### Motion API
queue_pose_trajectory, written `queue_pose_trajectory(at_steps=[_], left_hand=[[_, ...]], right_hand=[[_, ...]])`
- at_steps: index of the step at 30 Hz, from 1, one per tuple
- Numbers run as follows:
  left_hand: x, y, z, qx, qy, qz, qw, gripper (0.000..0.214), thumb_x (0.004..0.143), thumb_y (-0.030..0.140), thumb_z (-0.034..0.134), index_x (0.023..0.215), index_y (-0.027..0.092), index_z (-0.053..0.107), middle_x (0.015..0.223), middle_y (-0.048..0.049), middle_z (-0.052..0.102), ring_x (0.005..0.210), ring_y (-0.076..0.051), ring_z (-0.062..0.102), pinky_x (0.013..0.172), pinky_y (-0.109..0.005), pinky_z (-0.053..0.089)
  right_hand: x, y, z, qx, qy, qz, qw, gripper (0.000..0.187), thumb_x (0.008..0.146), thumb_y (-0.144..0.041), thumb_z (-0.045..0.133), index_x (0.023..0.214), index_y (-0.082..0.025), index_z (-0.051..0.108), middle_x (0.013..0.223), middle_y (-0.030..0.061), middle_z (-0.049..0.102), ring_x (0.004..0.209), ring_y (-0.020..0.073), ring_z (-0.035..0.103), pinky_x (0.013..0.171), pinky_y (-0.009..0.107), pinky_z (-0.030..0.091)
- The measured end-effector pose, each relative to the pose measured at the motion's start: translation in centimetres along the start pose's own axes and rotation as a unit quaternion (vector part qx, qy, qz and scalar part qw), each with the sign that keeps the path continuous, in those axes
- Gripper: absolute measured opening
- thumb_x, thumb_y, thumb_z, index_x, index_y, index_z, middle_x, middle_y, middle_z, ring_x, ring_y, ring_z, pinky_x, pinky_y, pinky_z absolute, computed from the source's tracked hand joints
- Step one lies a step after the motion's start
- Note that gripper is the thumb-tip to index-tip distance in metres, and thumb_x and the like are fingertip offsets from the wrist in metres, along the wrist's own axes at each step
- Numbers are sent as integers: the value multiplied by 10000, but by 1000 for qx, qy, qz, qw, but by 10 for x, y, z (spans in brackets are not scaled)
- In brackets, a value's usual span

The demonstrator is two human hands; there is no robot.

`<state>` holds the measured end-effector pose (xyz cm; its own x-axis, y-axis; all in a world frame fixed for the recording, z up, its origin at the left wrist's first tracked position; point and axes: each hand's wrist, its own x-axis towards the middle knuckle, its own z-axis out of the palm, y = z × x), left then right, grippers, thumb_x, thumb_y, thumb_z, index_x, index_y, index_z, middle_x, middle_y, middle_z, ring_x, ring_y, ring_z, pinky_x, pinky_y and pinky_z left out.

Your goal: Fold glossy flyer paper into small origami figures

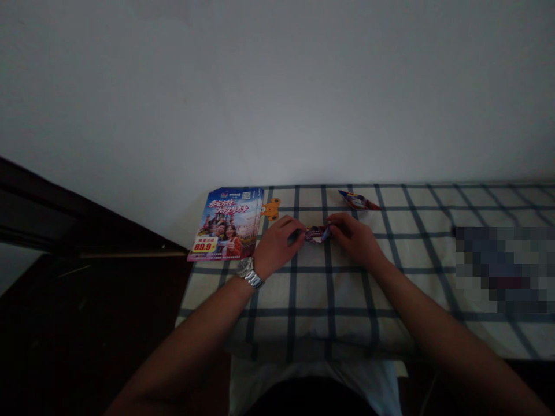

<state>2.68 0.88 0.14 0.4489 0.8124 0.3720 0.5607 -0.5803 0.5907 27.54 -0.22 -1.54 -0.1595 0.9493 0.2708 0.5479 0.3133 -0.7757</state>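
Between my two hands, just above or on the checked tablecloth, is a small purple and white printed wrapper (315,234). My left hand (280,245), with a metal watch (250,273) on its wrist, pinches the wrapper's left end. The right end is pinched between the fingers of my right hand (353,236). Whether anything is inside the wrapper I cannot tell. Farther back lies a second blue and red shiny wrapper (358,200), apart from both hands.
A stack of printed flyers (225,225) lies at the table's left end. Beside it is an orange bear-shaped piece (272,209). The checked tablecloth (277,294) reaches back to a pale wall (277,92). A blurred-out dark object (498,266) is at the right.
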Motion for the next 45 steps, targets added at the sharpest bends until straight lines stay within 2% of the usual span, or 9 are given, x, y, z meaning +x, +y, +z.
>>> queue_pose_trajectory(at_steps=[4, 7, 12, 17, 23, 28, 35, 42, 45], left_hand=[[0, -2, 0, 8, -36, 12, 999, 187, 931, 303, 703, 1099, 228, 664, 1115, -41, 653, 1075, -222, 628, 964, -384, 522], [0, -5, 3, 8, -57, 21, 998, 212, 922, 286, 715, 1120, 235, 658, 1160, -46, 650, 1102, -227, 624, 978, -390, 522], [0, -7, 4, 14, -75, 30, 997, 262, 899, 308, 749, 1137, 243, 658, 1176, -46, 658, 1109, -236, 621, 995, -411, 515], [-1, -7, 4, 18, -77, 37, 996, 269, 896, 313, 757, 1132, 245, 647, 1172, -42, 663, 1105, -237, 617, 990, -405, 508], [-1, -6, 4, 20, -70, 29, 997, 238, 907, 298, 741, 1108, 233, 630, 1142, -40, 661, 1096, -236, 619, 990, -396, 505], [0, -5, 1, 13, -73, 34, 997, 315, 879, 344, 775, 1125, 234, 612, 1144, -41, 648, 1097, -242, 618, 976, -397, 511], [1, -3, 0, -14, -56, 15, 998, 235, 892, 303, 759, 1063, 230, 616, 1093, -22, 624, 1021, -202, 628, 906, -345, 527], [0, -5, 1, -35, -49, 21, 998, 187, 908, 291, 740, 1076, 232, 684, 1084, -28, 628, 1001, -185, 633, 916, -341, 536], [-1, -6, 2, -36, -39, 27, 998, 160, 912, 288, 734, 1064, 240, 726, 1069, -30, 630, 975, -176, 637, 874, -321, 545]], right_hand=[[1, -5, -3, -41, -22, -72, 996, 212, 985, -201, 521, 1115, -248, 682, 1041, 54, 725, 955, 229, 693, 883, 400, 560], [2, -9, -5, -49, -38, -95, 994, 225, 980, -169, 509, 1083, -240, 696, 1011, 63, 702, 956, 231, 679, 876, 396, 554], [2, -10, -6, -54, -54, -113, 991, 262, 912, -117, 557, 1092, -240, 702, 1028, 68, 686, 958, 235, 676, 872, 398, 564], [1, -8, -6, -68, -100, -142, 983, 322, 838, -118, 665, 1122, -262, 709, 1128, 78, 650, 1014, 241, 672, 891, 392, 577], [2, -6, -6, -55, -99, -133, 985, 243, 873, -201, 722, 1108, -258, 704, 1135, 70, 677, 1025, 238, 684, 911, 392, 574], [1, -6, -6, -50, -88, -112, 989, 223, 867, -231, 741, 1085, -256, 702, 1118, 66, 698, 1022, 247, 692, 885, 390, 584], [0, -7, -6, -29, -61, -119, 991, 192, 873, -265, 735, 1059, -241, 690, 1097, 73, 707, 995, 241, 696, 871, 385, 589], [0, -7, -6, -8, -53, -120, 991, 109, 872, -249, 736, 962, -238, 675, 1065, 71, 720, 968, 239, 706, 838, 381, 592], [0, -7, -6, 10, -56, -118, 991, 88, 876, -243, 734, 932, -243, 665, 1088, 71, 717, 980, 236, 706, 840, 381, 594]])
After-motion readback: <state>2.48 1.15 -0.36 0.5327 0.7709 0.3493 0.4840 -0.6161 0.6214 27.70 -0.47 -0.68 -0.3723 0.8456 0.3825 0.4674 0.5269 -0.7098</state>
